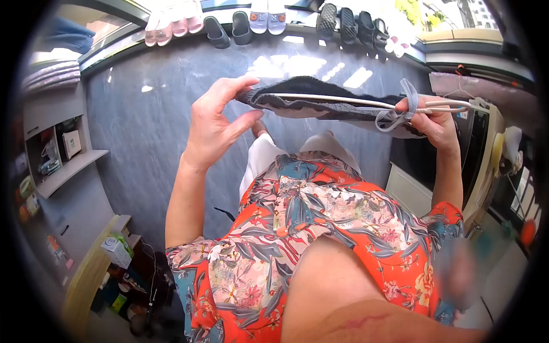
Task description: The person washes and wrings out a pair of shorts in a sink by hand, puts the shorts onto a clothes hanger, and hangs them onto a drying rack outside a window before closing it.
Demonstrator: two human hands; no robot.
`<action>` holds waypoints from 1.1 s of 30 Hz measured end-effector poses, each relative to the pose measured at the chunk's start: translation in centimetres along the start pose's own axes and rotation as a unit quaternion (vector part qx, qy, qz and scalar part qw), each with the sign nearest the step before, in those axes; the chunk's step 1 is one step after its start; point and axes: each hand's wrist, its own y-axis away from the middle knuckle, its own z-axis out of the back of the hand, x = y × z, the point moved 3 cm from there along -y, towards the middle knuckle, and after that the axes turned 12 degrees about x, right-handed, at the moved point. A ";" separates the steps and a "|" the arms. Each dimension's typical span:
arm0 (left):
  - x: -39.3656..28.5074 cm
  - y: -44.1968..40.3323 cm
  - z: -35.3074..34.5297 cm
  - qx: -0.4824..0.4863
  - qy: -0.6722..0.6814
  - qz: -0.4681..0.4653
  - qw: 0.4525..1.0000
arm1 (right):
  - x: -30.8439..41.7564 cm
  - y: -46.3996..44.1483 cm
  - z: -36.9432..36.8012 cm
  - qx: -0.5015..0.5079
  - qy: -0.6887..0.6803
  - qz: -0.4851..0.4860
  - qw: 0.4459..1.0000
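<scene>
A dark drawstring garment (pixel 320 86), pants or shorts by its gathered waistband, is stretched sideways in front of my chest. My left hand (pixel 214 123) grips the left end of its waistband, fingers at the top edge and thumb lower down. Inside the waistband opening runs a white clothes hanger (pixel 331 99), its hook end sticking out to the right. My right hand (pixel 437 120) is closed around the hanger near the hook, together with the right end of the waistband. A grey drawstring (pixel 386 120) is tied in a bow beside my right fingers. The garment's lower part is hidden.
Several pairs of slippers (pixel 241 27) line the far ledge by the window. Grey flooring (pixel 154 126) lies below. To the left are a shelf unit (pixel 74 171) and a white-green box (pixel 117 251). A dark-fronted appliance (pixel 414 154) stands at the right.
</scene>
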 end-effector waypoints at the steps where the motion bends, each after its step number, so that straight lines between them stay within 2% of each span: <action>1: 0.0 -0.2 0.6 -0.013 0.010 -0.002 1.000 | 0.6 -0.2 0.3 -0.011 0.011 0.012 1.000; 4: 1.0 -0.9 2.2 -0.053 0.052 -0.034 0.997 | 2.4 -1.4 0.5 -0.034 0.037 0.053 0.997; 7: 1.6 -2.1 3.3 -0.071 0.129 -0.080 0.986 | 2.3 -0.9 2.3 -0.058 0.020 -0.008 0.998; 8: 1.6 -2.4 3.6 -0.072 0.168 -0.087 0.979 | 2.4 -1.1 2.4 -0.069 0.043 0.037 0.996; 13: 1.4 -2.4 4.1 -0.056 0.317 -0.073 0.944 | 3.7 -1.1 4.0 -0.078 0.023 0.082 0.993; 17: 1.8 -0.2 3.0 -0.082 0.331 -0.039 0.939 | 1.8 -2.0 5.4 -0.042 -0.025 0.116 0.992; 19: 2.4 -0.6 4.0 -0.110 0.337 -0.046 0.934 | 4.0 -3.9 6.5 -0.052 -0.016 0.091 0.994; 22: 3.2 0.0 4.3 -0.132 0.362 -0.061 0.921 | 4.1 -5.1 7.0 -0.026 0.004 0.113 0.993; 25: 3.0 -0.1 4.9 -0.147 0.321 -0.047 0.935 | 3.9 -5.3 7.8 -0.027 -0.016 0.123 0.992; 29: 2.9 -1.5 5.2 -0.101 0.335 -0.070 0.934 | 2.5 -4.2 7.5 -0.049 -0.048 0.144 0.987; 33: 3.4 -2.6 5.2 -0.065 0.312 -0.027 0.947 | 1.6 -4.0 6.9 -0.056 -0.080 0.168 0.981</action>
